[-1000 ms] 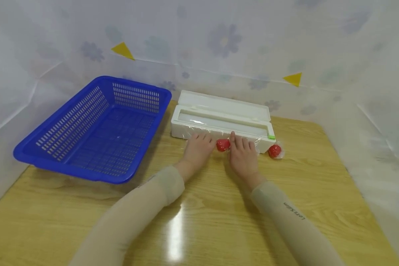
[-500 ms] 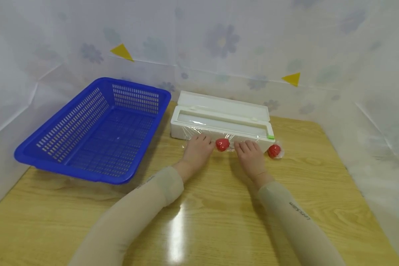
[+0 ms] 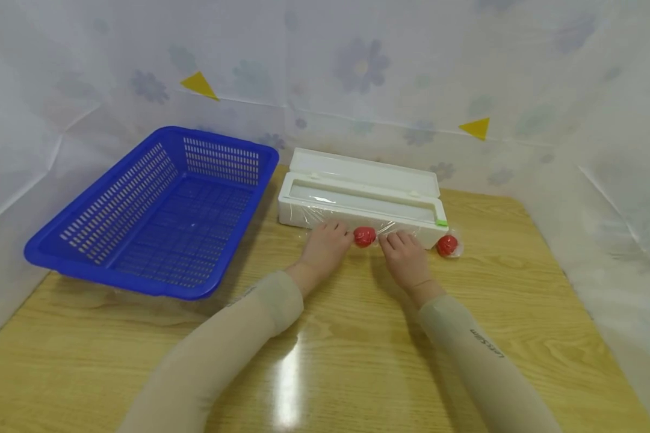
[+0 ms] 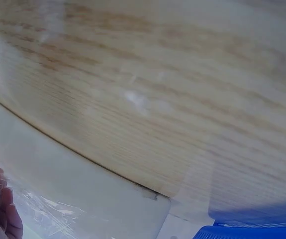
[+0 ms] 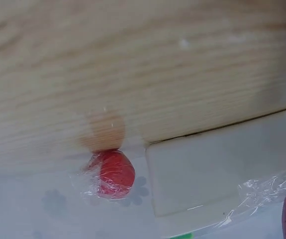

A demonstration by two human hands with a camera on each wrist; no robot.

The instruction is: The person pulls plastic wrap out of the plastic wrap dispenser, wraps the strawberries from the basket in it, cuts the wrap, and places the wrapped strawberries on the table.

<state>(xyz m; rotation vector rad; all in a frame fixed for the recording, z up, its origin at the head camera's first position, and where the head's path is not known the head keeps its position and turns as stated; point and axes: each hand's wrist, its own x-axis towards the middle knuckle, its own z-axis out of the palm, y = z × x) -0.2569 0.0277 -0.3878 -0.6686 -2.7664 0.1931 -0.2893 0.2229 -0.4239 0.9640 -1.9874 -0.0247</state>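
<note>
In the head view, a small red roundish thing (image 3: pixel 365 236) sits in clear plastic wrap at the front of a white wrap dispenser (image 3: pixel 363 204), whose lid stands raised. Left of the red thing my left hand (image 3: pixel 327 246) pinches the wrap with curled fingers. On its other side my right hand (image 3: pixel 406 258) pinches the wrap too, fingertips close to the red thing. Creased film (image 5: pixel 262 191) runs along the dispenser's front in the right wrist view. The fingertips are partly hidden in the head view.
A second red roundish thing (image 3: pixel 447 245), wrapped in film, lies at the dispenser's right front corner. To the left stands a large blue basket (image 3: pixel 238 237) with slotted sides. A flowered sheet (image 3: pixel 411 72) hangs behind the wooden table (image 3: pixel 346 361).
My right hand has drawn away from the red thing to the right, then come slightly back left; its index finger no longer points up at the dispenser. My left hand has barely moved.
</note>
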